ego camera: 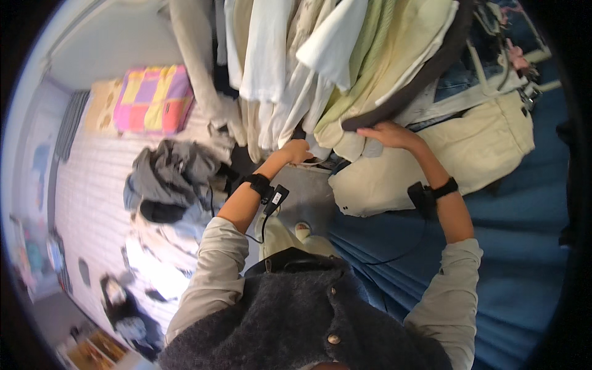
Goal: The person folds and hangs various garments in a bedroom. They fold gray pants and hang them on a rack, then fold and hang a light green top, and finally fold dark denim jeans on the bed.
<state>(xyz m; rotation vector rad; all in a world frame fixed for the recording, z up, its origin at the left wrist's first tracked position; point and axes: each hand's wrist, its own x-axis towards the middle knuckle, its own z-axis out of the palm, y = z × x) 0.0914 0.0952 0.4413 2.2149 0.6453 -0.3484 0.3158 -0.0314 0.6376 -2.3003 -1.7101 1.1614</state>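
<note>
A row of hanging garments fills the top of the view, with white sleeves [266,51], a light green knitted garment [370,55] and a dark brown sleeve [416,78]. My right hand [393,135] pinches the lower end of the dark brown sleeve between thumb and fingers. Lower ends of white sleeves hang by my left hand [297,151], whose fingers are curled; whether it grips anything cannot be told. Cream trousers [379,180] lie under and beside my right forearm.
Left is a bed [78,199] with a folded checked blanket [152,99] and a heap of grey clothes [171,171]. Clothes hangers [490,78] are at the upper right, above blue fabric [518,222]. Grey floor [305,189] shows between. Cables hang from both wrist devices.
</note>
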